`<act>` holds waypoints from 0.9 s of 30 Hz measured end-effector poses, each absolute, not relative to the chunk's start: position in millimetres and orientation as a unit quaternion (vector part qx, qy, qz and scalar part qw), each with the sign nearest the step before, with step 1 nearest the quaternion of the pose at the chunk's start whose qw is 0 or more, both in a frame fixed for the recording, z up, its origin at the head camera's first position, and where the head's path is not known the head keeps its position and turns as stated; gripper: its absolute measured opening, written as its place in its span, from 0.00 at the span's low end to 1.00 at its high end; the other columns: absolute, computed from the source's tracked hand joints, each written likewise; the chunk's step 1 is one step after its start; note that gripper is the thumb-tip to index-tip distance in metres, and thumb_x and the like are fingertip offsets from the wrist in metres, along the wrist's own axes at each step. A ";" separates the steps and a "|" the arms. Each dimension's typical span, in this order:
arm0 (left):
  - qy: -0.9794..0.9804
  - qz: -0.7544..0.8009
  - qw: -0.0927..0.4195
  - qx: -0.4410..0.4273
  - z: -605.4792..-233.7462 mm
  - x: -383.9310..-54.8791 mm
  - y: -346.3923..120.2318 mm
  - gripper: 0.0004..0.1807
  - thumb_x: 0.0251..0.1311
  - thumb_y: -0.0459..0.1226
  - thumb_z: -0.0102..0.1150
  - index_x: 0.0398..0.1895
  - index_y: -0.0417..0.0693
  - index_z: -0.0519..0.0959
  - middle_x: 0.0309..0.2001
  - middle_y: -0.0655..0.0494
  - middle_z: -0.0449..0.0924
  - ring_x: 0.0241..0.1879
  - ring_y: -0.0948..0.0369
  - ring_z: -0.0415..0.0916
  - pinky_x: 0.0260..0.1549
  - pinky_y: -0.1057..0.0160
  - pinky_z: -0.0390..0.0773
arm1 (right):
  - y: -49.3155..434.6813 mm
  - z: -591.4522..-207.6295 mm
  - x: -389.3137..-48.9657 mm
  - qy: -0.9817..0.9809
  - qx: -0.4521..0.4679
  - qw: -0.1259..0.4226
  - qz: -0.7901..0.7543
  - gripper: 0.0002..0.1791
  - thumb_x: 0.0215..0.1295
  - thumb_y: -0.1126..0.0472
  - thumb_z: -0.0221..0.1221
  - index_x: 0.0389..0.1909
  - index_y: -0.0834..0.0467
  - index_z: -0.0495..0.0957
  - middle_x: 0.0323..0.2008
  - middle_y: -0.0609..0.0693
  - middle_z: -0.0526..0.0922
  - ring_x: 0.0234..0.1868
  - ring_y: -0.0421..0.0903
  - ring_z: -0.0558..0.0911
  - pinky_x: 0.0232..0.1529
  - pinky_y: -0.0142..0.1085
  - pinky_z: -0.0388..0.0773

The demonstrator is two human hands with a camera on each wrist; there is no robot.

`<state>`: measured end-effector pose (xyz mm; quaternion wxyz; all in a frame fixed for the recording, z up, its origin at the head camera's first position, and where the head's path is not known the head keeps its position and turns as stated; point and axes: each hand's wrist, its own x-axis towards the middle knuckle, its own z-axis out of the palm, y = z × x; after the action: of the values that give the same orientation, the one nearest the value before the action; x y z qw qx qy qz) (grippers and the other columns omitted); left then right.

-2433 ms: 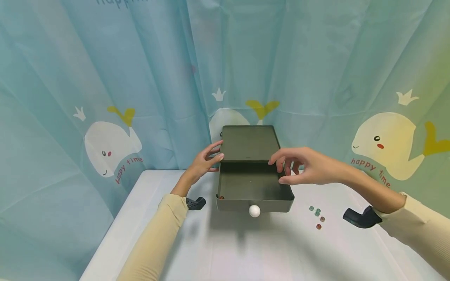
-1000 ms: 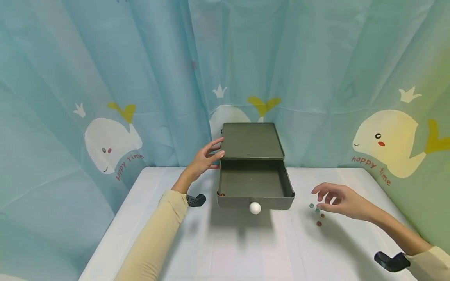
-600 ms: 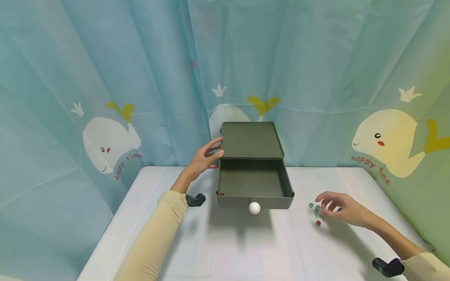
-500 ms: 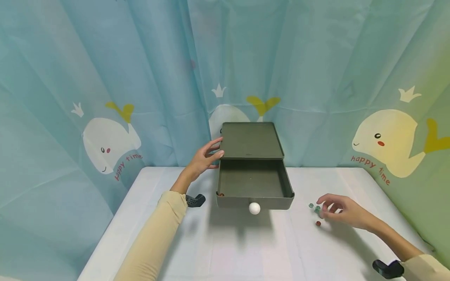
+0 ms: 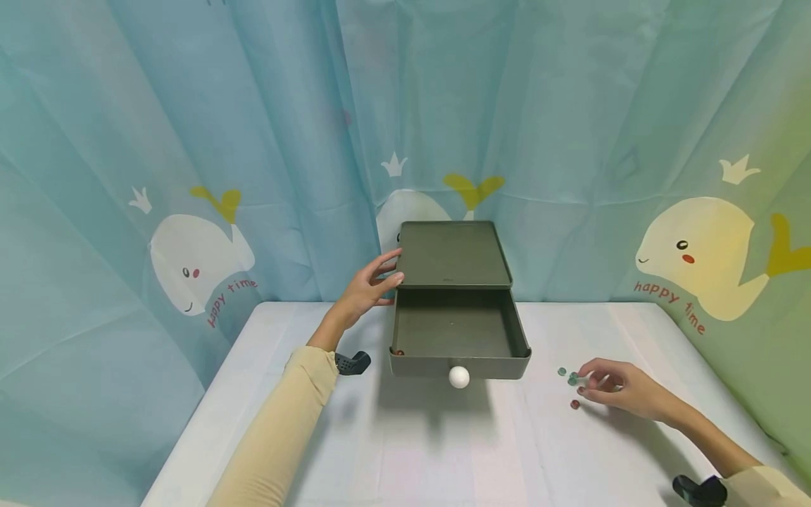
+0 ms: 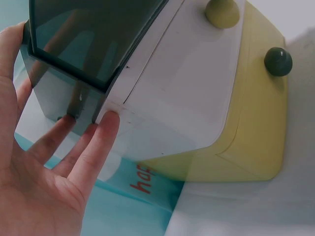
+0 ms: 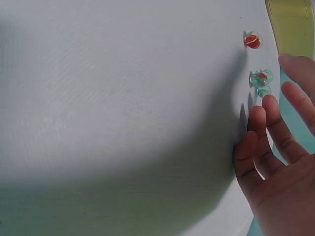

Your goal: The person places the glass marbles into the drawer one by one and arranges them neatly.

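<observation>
My left hand (image 5: pixel 361 292) rests against the left side of a small drawer cabinet, its fingers fairly straight on the dark olive top tier (image 5: pixel 453 253). The top drawer (image 5: pixel 460 367), with a white round knob (image 5: pixel 459 377), is pulled out. Inside its front left corner lies a small reddish marble (image 5: pixel 400 353). To the right, my right hand (image 5: pixel 624 387) is low over the table, fingers bent, thumb and forefinger apart around a red marble (image 5: pixel 581 391). Close by are green marbles (image 5: pixel 573 379) and another red marble (image 5: pixel 575 404); the right wrist view shows this red-swirled glass marble (image 6: pixel 253 40) poorly placed.
Below the olive tier, the left wrist view shows a white drawer (image 6: pixel 182 78) with a yellow knob (image 6: pixel 222 13) and a yellow tier (image 6: pixel 261 113) with a dark knob (image 6: pixel 278 62). A whale-print curtain (image 5: pixel 285 141) hangs behind the white table (image 5: pixel 443 451).
My right hand has moved from over the open drawer to the right and down to the marbles on the table. My left hand has stayed on the cabinet's side.
</observation>
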<state>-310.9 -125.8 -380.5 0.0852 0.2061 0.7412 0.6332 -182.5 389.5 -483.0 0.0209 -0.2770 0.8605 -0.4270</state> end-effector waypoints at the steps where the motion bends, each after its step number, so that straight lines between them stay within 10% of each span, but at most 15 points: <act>1: 0.741 0.634 0.085 0.207 -380.2 -310.8 -125.9 0.32 0.74 0.43 0.59 0.79 0.67 0.64 0.77 0.47 0.59 0.69 0.47 0.69 0.58 0.40 0.78 | 389.7 -483.4 -182.4 0.861 -0.277 0.020 -0.426 0.13 0.63 0.72 0.68 0.46 0.60 0.80 0.31 0.47 0.81 0.27 0.39 0.81 0.24 0.32 0.74; 27: 0.739 0.635 0.084 0.208 -380.8 -310.1 -125.2 0.32 0.74 0.44 0.59 0.78 0.68 0.64 0.77 0.48 0.59 0.69 0.48 0.70 0.58 0.42 0.79 | 385.3 -487.8 -179.6 0.888 -0.261 0.010 -0.380 0.11 0.62 0.70 0.69 0.38 0.51 0.82 0.28 0.42 0.77 0.26 0.33 0.74 0.22 0.30 0.71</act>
<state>-310.1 -125.2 -380.8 0.0837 0.2080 0.7390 0.6353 -179.6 385.3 -487.8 0.0097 -0.2607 0.8876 -0.3796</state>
